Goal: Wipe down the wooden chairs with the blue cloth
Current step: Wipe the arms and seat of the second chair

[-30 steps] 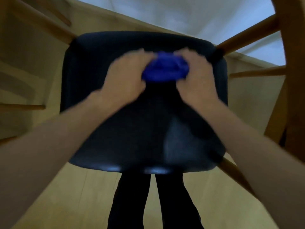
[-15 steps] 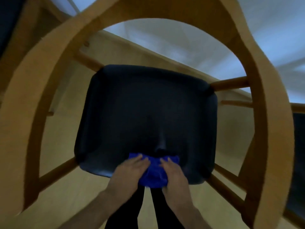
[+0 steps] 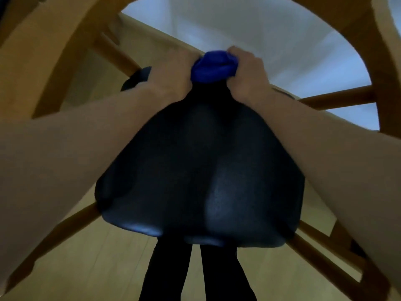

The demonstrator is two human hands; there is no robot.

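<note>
Both hands are working the blue cloth (image 3: 213, 67) at the far edge of the dark seat pad (image 3: 201, 170). The left hand (image 3: 171, 76) is gripping the cloth from the left side, and the right hand (image 3: 246, 72) is gripping it from the right side. The fingers of both hands are curling around the bunched fabric, clamping it between the 2 hands; individual fingertips are blurred and cannot be separated. The cloth is sitting in a compact wad, touching the rear rim of the seat pad, just in front of the wooden chair frame (image 3: 54, 61).

Step in hand, as a judgement: the seat surface is being wiped with full-length strokes, and the cloth is standing at the far end of 1 stroke.

The curved wooden backrest and the rungs (image 3: 336, 98) are surrounding the seat and appear to be awaiting attention, though their condition cannot be read from this view.

Next move, as a judgement: drawing the cloth back toward the near edge is calling for even downward pressure from both hands. Moving onto the wooden members is calling for re-gripping the cloth around each rail.
</note>
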